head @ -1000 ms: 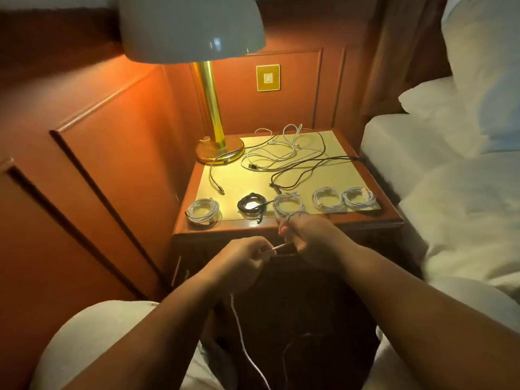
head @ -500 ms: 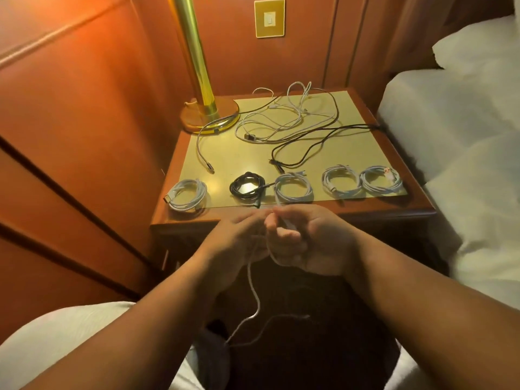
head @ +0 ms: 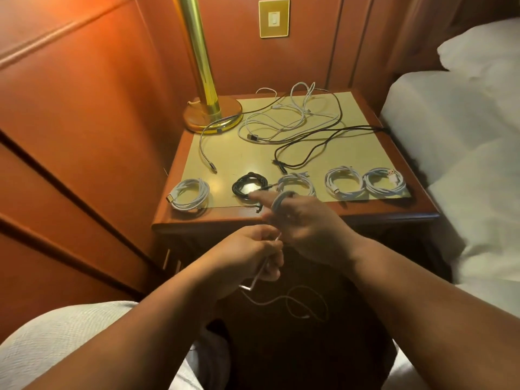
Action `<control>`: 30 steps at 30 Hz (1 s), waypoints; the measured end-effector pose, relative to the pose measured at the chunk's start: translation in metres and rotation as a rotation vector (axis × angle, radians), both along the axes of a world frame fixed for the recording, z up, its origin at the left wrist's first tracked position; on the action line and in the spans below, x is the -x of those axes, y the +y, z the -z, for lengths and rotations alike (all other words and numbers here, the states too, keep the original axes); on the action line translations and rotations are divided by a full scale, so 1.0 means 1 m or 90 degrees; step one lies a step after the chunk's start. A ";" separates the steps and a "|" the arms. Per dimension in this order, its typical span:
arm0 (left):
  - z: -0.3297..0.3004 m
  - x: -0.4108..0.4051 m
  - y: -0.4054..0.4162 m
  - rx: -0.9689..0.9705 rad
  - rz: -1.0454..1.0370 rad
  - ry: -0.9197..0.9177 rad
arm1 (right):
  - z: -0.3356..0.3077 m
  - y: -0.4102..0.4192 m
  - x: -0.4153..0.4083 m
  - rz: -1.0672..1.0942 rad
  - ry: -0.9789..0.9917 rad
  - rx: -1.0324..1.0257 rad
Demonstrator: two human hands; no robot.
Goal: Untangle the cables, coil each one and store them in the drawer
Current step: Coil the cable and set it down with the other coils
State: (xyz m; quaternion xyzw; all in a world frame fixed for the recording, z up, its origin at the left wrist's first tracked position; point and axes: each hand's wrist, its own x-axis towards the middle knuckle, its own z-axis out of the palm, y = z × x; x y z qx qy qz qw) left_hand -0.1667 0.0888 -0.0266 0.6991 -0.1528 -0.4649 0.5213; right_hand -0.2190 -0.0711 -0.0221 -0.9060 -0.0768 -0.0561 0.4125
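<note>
My right hand point(head: 306, 226) has loops of a white cable point(head: 277, 205) wound round its fingers, just in front of the nightstand point(head: 365, 215). My left hand point(head: 250, 257) pinches the same cable below it; its loose tail point(head: 292, 302) hangs down between my knees. Along the nightstand's front edge lie several finished coils: a white one point(head: 190, 194) at the left, a black one point(head: 249, 185), then three white ones point(head: 343, 182). A tangle of white and black cables point(head: 298, 125) lies at the back. The drawer is hidden behind my hands.
A brass lamp point(head: 209, 108) stands at the nightstand's back left corner. Wood panelling runs along the left wall, with a light switch point(head: 273, 17) behind. A bed with white linen point(head: 464, 130) is close on the right. My knees fill the lower corners.
The head tilted down and nearer, so the lampshade left the view. My right hand rose towards the nightstand edge with loops round its fingers; my left hand dropped lower along the cable.
</note>
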 end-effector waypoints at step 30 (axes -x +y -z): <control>0.010 0.018 -0.009 0.256 -0.222 0.152 | 0.003 0.023 0.019 -0.117 0.266 -1.028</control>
